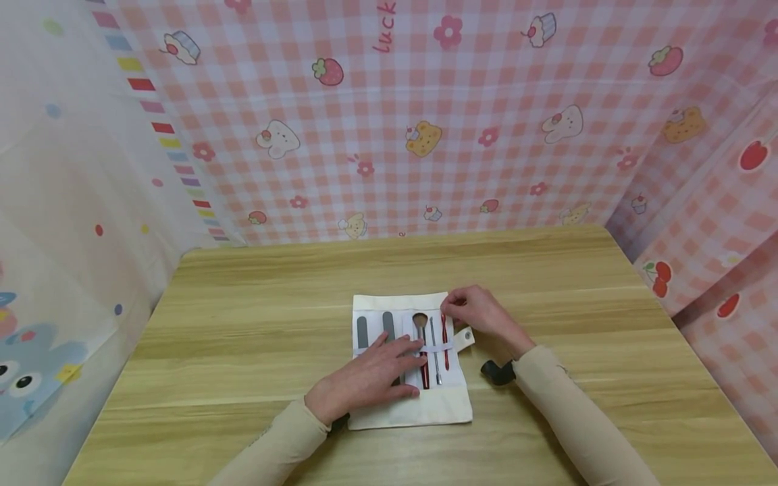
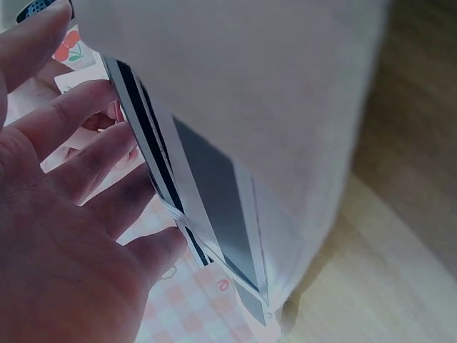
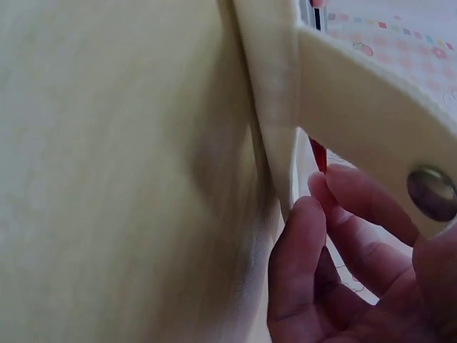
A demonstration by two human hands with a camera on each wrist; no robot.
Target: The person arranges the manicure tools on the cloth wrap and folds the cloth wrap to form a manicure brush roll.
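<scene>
An unfolded cream cloth tool roll point(image 1: 425, 410) lies on the table. An elastic band point(image 1: 439, 348) runs across its tools: two grey flat strips with rounded ends point(image 1: 362, 332), a brush with a dark red handle point(image 1: 425, 371), a thin metal tool point(image 1: 433, 337) and a slim red tool point(image 1: 445, 334). My left hand point(image 1: 379, 368) rests over the roll's middle with its fingers extended, partly hiding a strip and the brush. At the top right corner, my right hand point(image 1: 480, 314) pinches the cloth edge between thumb and fingers, fingertips right at the red tool's tip.
A strap with a metal snap point(image 3: 432, 193) sticks out from the roll's right side, below the right hand. A black wrist camera point(image 1: 498, 372) is by the right sleeve. The wooden table point(image 1: 255, 324) meets a pink checked curtain point(image 1: 377, 135) at the back.
</scene>
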